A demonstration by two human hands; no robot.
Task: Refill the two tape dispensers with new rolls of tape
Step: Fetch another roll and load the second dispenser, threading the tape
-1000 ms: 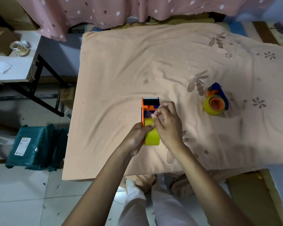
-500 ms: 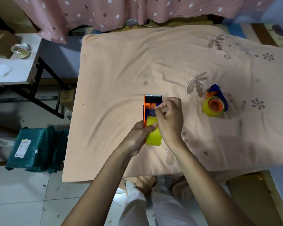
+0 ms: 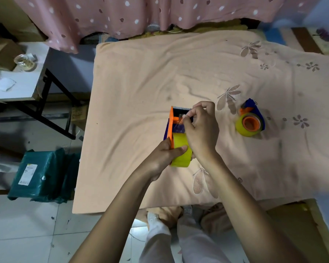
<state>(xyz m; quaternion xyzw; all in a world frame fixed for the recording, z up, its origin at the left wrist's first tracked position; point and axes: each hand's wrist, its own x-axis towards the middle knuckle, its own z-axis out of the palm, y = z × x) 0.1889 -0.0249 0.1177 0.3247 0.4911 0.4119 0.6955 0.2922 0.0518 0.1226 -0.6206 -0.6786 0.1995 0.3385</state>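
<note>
An orange and blue tape dispenser (image 3: 172, 120) stands on edge in the middle of the peach cloth, with a yellow tape roll (image 3: 180, 147) mounted in it. My left hand (image 3: 164, 156) grips the roll and the dispenser's rear from the left. My right hand (image 3: 200, 128) pinches the clear tape end (image 3: 180, 121) over the dispenser's front, near its toothed blade. A second blue and orange dispenser (image 3: 252, 111) with its own yellow roll (image 3: 249, 124) lies on its side to the right, untouched.
The peach cloth-covered table (image 3: 141, 92) stretches wide around the work. A grey side table (image 3: 17, 82) with a glass bowl (image 3: 26, 62) stands at left. Green parcels (image 3: 40, 175) lie on the tiled floor. A pink dotted curtain (image 3: 122, 14) hangs behind.
My right hand has moved forward along the dispenser toward its blade, drawing the tape end off the roll. My left hand keeps its hold.
</note>
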